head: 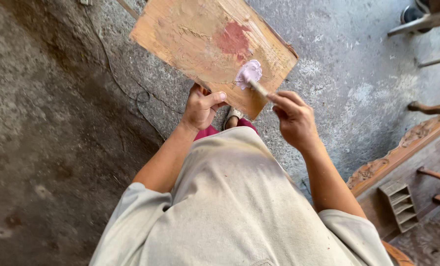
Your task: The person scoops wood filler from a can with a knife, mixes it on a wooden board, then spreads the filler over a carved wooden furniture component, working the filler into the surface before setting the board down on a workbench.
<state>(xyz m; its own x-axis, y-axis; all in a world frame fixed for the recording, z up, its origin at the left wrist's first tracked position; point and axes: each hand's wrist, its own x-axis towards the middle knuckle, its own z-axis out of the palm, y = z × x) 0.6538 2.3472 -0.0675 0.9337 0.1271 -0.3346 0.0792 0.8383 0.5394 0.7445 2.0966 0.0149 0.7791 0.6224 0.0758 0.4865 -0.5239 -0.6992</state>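
Two hands work over a flat rectangular wooden board (205,44) smeared with tan and reddish filler. The left hand (202,107) is clamped on the board's near edge, thumb on top, holding it up in the air above the grey concrete floor (57,123). The right hand (294,118) pinches a thin pale-handled spreading tool (257,88) whose tip sits in a pale lilac blob of putty (249,73) near the board's right corner.

The board tilts, its long axis running from upper left to lower right, the near corner pointing toward the person's body. The tool's long axis runs from the right hand up and left to the blob.

With only one edge gripped, pressure from the tool could likely twist the board out of the left hand. The blob lies close to the edge, so a firm stroke might push putty off onto the floor or the person's beige shirt (230,207). A carved wooden furniture panel (402,148) lies to the right, well apart.
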